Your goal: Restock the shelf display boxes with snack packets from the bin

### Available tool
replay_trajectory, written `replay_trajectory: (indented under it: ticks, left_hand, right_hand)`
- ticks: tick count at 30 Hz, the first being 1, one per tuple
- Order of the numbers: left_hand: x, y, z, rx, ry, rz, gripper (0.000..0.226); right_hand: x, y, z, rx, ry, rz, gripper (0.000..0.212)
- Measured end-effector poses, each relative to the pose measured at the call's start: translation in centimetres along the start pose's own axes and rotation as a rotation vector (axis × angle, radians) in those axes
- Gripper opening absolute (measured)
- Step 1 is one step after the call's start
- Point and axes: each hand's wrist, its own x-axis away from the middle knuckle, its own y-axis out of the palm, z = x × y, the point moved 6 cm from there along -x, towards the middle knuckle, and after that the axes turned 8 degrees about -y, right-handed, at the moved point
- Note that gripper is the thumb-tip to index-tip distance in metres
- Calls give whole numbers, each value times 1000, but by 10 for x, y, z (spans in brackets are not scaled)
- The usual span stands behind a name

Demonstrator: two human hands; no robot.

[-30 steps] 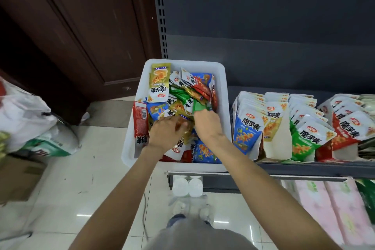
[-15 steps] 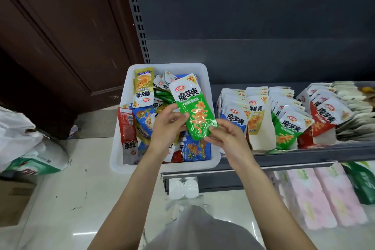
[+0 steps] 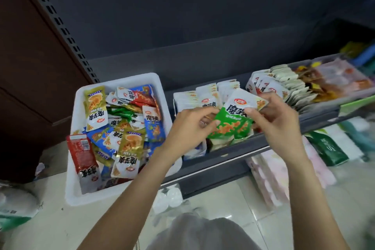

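Note:
A white bin [image 3: 78, 170] on the floor at the left holds several loose snack packets [image 3: 123, 128] in gold, blue, red and green. On the dark shelf [image 3: 227, 158] to its right stand display boxes with rows of upright white packets [image 3: 205, 97]. My right hand [image 3: 276, 128] and my left hand [image 3: 192, 128] both pinch one green and white packet [image 3: 233, 122], held over the front of the middle display box. My left hand hides the front of the left display box.
More packet rows [image 3: 284, 85] and orange snacks [image 3: 332, 81] fill the shelf to the right. Pink and green packs [image 3: 324, 148] lie under the shelf. A brown wooden door [image 3: 30, 57] stands at the left. White bags [image 3: 16, 205] sit on the tiled floor.
Both hands lifted a green packet out of the bin and carried it right, over the shelf display boxes. The view has swung right with them.

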Motion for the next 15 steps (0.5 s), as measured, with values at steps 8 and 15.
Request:
replay_trajectory:
  ticks: [8, 15]
  left_hand:
    - [-64, 86, 18, -73, 51, -100, 25]
    - [-70, 95, -18, -122, -98, -45, 31]
  right_hand:
    - [0, -59, 60, 439, -59, 205, 18]
    - [-13, -15, 116, 494, -58, 15, 22]
